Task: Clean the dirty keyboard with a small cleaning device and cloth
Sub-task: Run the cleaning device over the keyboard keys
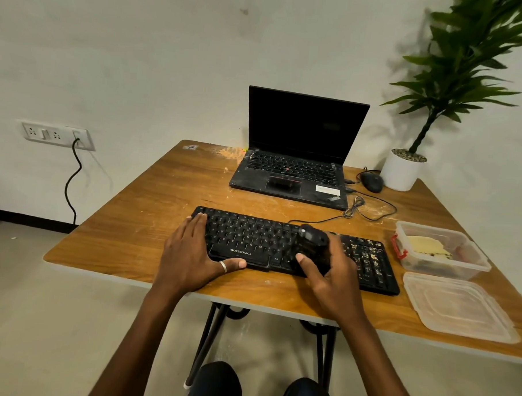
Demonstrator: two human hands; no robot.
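A black keyboard lies near the front edge of the wooden table. Pale crumbs cover its right-hand keys. My left hand rests flat on the keyboard's left end, thumb on its front edge. My right hand grips a small black cleaning device and holds it down on the keys right of the middle. A yellow cloth lies folded inside a clear plastic box to the right.
An open black laptop stands behind the keyboard. A black mouse, cables and a white plant pot occupy the far right corner. The box's clear lid lies at the front right edge.
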